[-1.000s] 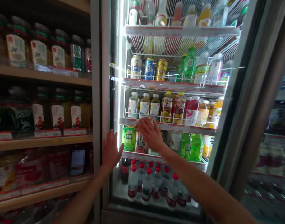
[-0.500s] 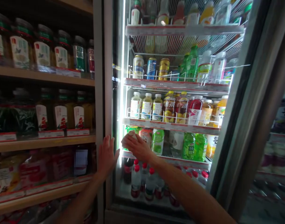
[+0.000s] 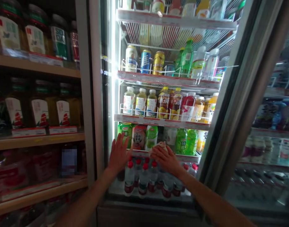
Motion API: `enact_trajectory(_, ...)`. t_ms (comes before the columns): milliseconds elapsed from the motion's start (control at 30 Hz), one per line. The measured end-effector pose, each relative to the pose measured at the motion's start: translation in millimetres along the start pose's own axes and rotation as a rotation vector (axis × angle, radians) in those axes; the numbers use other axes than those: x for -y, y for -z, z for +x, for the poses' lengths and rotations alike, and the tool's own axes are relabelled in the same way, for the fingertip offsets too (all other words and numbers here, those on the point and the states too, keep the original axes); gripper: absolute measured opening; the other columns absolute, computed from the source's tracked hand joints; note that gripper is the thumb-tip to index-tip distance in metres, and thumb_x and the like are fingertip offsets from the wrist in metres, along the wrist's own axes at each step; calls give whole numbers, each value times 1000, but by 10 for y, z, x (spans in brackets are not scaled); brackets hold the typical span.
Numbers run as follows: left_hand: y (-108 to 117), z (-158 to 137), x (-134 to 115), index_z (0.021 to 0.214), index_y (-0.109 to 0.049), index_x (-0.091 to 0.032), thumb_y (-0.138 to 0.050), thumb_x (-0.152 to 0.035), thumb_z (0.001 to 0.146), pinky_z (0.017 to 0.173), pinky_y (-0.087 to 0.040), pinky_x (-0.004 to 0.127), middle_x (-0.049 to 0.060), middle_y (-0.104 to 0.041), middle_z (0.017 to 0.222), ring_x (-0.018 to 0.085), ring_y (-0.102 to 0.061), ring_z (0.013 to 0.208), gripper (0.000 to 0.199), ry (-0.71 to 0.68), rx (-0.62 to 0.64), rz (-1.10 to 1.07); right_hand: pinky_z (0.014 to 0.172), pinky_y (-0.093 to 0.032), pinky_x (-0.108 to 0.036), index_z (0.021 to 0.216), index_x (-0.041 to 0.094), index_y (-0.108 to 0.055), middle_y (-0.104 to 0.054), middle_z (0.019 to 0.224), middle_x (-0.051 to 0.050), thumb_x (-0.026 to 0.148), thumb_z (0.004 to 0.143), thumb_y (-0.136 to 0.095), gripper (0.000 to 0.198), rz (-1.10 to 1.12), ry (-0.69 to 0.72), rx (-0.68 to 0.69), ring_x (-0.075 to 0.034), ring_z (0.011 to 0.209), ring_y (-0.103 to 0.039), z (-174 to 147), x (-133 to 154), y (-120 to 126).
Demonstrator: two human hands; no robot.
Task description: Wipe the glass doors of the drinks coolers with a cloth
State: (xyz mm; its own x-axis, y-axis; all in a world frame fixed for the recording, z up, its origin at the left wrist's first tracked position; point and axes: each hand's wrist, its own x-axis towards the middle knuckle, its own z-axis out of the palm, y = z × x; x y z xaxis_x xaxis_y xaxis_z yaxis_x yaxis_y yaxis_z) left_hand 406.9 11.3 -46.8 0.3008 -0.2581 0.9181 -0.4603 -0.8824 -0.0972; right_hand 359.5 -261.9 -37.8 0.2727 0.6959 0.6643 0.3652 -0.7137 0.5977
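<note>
A glass-fronted drinks fridge [image 3: 166,119] stands ahead, with reflections showing on its door. My right hand [image 3: 166,160] presses a crumpled pale cloth [image 3: 161,145] in front of the lower shelf, level with the green bottles. Left of it, my left hand [image 3: 119,154] is spread open with fingers pointing up, seemingly flat on the glass, holding nothing. Behind the fingers are a green carton-like pack [image 3: 125,128] and a reddish bottle [image 3: 139,137]. Below both hands, red-capped bottles [image 3: 144,179] stand on the fridge floor.
Wooden shelves [image 3: 37,137] with bottled drinks run along the left. A metal door frame [image 3: 239,104] slants down the right side, and beyond it another fridge holds more bottles [image 3: 260,149]. Cans [image 3: 145,61] and bottles fill the upper fridge shelves.
My right hand has moved right and slightly down with the cloth. My left hand has shifted from the fridge's left frame rightward onto the glass. The view has moved a little to the right.
</note>
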Motion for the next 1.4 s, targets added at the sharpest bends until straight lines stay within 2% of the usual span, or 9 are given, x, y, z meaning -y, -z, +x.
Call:
enact_trajectory(200,-109,192,-450,137,-30,-16,-43,-31,87,111,-20,46,15,-25,147,25,-12,139,54,-55,-49,-108,110,-17,-52,127,22,-49,-37,142,-10,20,83,-45,44,-107,-347,-179,-24,138,-19,118,-384,174)
enact_trajectory(367,-172,234,-726,136,-33,-17,-44,-30,86,111,-18,46,15,-26,146,25,-12,139,52,-108,-47,-107,112,-16,-48,124,24,-51,-43,138,-7,16,83,-45,43,-78,-282,-73,-21,137,-21,-311,-193,128)
enact_trajectory(467,-179,278,-797,135,-35,-17,-46,-28,85,112,-16,46,15,-27,146,25,-12,139,52,-160,-58,-117,111,-18,-49,122,23,-52,-42,138,-8,18,82,-46,41,-94,-318,-90,-22,136,-24,-500,-284,170)
enact_trajectory(633,-174,388,-898,134,-36,-17,-47,-28,85,112,-15,47,15,-28,146,26,-13,139,51,-175,-96,-149,105,-24,-54,135,20,-37,-26,147,-13,24,83,-45,53,-249,-620,-278,-30,137,-20,-521,-744,321)
enact_trajectory(867,-178,467,-863,135,-34,-17,-48,-29,85,113,-14,46,15,-27,146,26,-14,138,53,-205,-142,-146,102,-33,-53,141,25,-25,-26,147,-11,21,85,-43,59,-283,-622,-191,-29,135,-26,-1138,-596,252)
enact_trajectory(933,-175,606,-817,137,-31,-17,-49,-29,85,113,-12,46,15,-23,147,26,-12,139,56,-212,-187,-118,101,-33,-54,141,25,-25,-28,146,-11,22,86,-42,58,-309,-673,-257,-29,134,-26,-1002,-816,331)
enact_trajectory(1067,-132,1054,-750,140,-24,-19,-46,-31,87,113,-11,46,13,-17,150,25,-11,139,59,-172,-280,-97,104,-29,-54,142,22,-25,-27,146,-13,26,88,-39,56,-337,-763,-416,-29,135,-23,-402,-1350,552)
enact_trajectory(1267,-30,1623,-554,142,-21,-21,-42,-35,88,112,-11,46,11,-14,150,25,-10,139,59,-81,-393,-46,105,-27,-52,141,25,-26,-31,145,-10,25,86,-41,57,-307,-466,-332,-28,135,-26,19,-1540,634)
enact_trajectory(1400,-38,1719,-458,142,-21,-18,-42,-34,88,111,-13,45,13,-20,149,26,-11,139,60,-89,-431,7,103,-26,-56,141,18,-28,-33,143,-15,24,87,-39,56,-387,-716,-607,-30,134,-26,386,-1743,691)
